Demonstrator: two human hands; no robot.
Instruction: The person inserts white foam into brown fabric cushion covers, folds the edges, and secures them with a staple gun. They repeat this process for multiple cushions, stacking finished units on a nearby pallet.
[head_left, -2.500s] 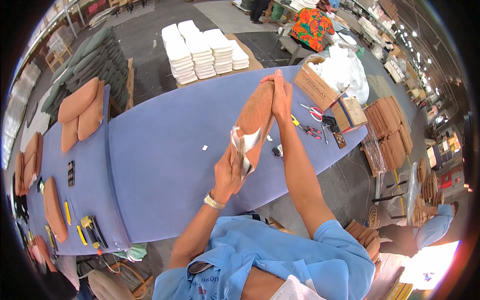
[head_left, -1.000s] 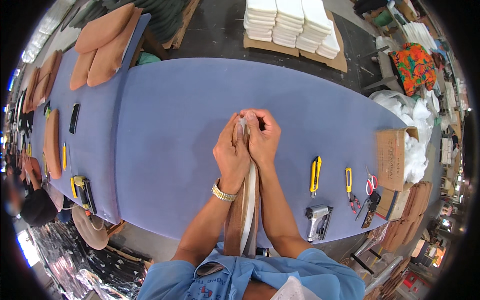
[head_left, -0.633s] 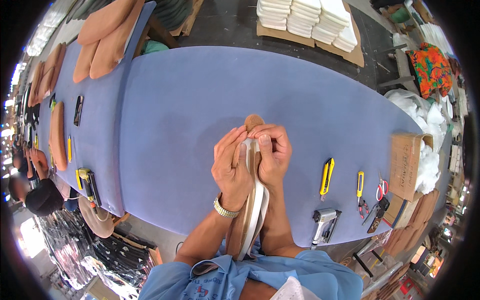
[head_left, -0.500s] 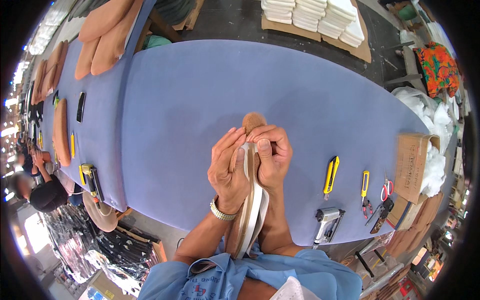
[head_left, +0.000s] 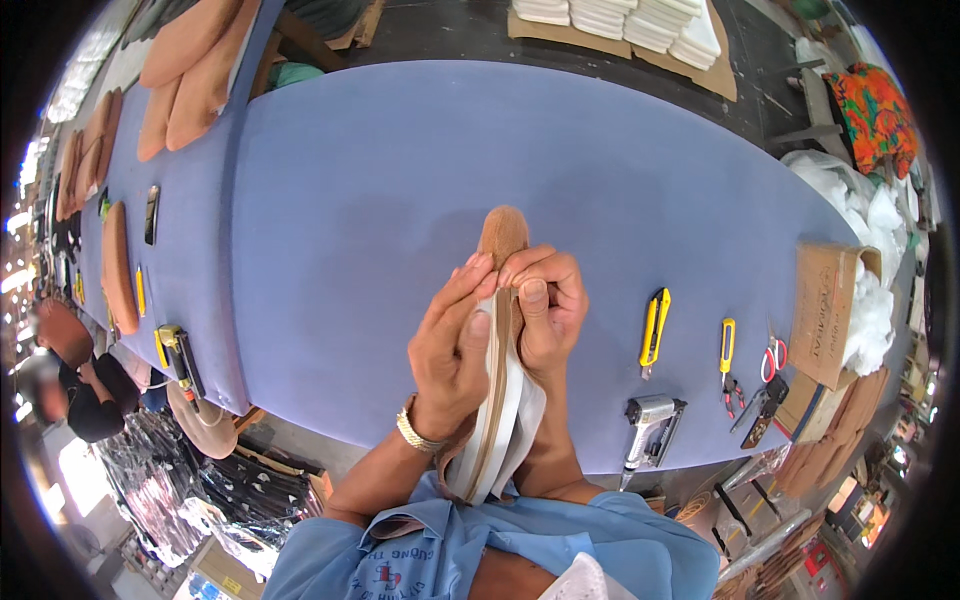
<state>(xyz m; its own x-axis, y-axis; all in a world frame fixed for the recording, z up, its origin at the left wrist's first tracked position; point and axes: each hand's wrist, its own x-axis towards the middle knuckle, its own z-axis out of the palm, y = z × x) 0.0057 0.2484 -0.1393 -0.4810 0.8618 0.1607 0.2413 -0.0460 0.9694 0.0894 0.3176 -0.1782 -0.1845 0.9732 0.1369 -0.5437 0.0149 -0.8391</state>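
Observation:
Between my hands is a long brown fabric cushion cover (head_left: 503,228), its rounded end pointing away from me over the blue table. White edging and a narrow brown zip-like strip (head_left: 492,425) run down its length toward my shirt. My left hand (head_left: 450,345), with a metal watch at the wrist, pinches the fabric on the left just below the rounded end. From the other side, my right hand (head_left: 548,305) grips the same spot, thumb on top and fingers curled. The fingertips of both hands nearly meet, and whatever lies beneath them is hidden.
On the blue table (head_left: 350,180), a yellow cutter (head_left: 655,332) and a staple gun (head_left: 655,430) lie to the right. Beyond are a yellow-handled tool (head_left: 727,345), pliers, red-handled scissors (head_left: 773,358) and a cardboard box (head_left: 822,315). Brown cushions (head_left: 200,90) sit far left; a person works there.
More of the cover's rounded brown end now shows beyond my fingers. The brown strip faces up more plainly, and white edging spreads wider. Both hands keep their grip.

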